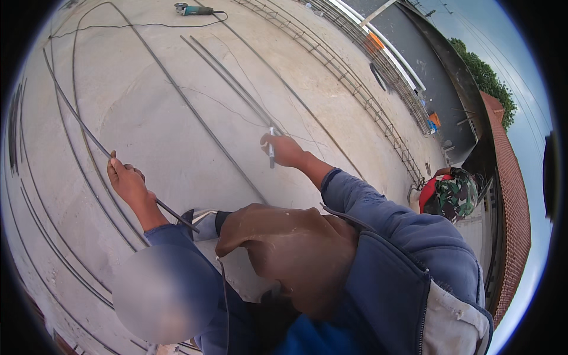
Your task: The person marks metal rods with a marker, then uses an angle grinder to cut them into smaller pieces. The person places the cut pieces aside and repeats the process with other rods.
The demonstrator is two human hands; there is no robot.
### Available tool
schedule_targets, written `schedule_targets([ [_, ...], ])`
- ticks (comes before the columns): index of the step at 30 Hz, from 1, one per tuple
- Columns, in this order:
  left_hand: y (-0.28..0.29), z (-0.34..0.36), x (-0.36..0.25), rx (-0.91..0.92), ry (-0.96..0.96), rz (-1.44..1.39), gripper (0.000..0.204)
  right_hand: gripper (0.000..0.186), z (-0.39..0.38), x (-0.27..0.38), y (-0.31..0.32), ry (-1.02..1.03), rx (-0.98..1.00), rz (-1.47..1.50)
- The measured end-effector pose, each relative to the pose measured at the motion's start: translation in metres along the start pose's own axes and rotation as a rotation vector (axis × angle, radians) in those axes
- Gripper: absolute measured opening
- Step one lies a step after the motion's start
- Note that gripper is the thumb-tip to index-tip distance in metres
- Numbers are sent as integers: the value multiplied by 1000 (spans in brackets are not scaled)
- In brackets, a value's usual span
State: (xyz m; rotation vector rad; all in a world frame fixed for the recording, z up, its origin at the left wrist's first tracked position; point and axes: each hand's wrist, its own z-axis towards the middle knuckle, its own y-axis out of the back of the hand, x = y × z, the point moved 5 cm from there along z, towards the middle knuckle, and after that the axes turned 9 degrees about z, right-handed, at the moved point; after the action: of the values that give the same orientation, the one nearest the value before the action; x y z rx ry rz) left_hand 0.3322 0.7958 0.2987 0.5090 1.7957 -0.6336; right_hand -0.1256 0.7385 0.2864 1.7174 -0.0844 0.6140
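Note:
My left hand [128,186] is closed round a long thin steel bar [83,122], which slants from the upper left down past my wrist toward my leg. Between the fingers of my right hand [286,149] is a white marker pen [271,155], held roughly upright above the concrete. The fingertips of that hand are partly hidden behind the pen. Just beyond it, two short steel bars [228,77] lie side by side on the floor. My two hands are well apart, and the pen does not touch the bar in my left hand.
Several long bars [171,80] lie across the concrete floor [139,142]. An angle grinder [192,9] with a trailing cord rests at the far side. Tied rebar cages [343,74] stretch along the right. A person in a camouflage cap [452,194] is at the right.

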Motion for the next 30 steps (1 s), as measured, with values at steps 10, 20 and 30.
schedule_targets([
  [10, -143, -109, 42, 121, 219, -190, 32, 22, -227, -180, 62, -491, -185, 38],
  [20, -182, -163, 180, 50, 246, 62, 33, 33, -184, -228, -31, -263, -185, -57],
  [30, -223, -231, 224, 46, 161, 120, 23, 22, -220, -251, -47, 93, -205, -149],
])
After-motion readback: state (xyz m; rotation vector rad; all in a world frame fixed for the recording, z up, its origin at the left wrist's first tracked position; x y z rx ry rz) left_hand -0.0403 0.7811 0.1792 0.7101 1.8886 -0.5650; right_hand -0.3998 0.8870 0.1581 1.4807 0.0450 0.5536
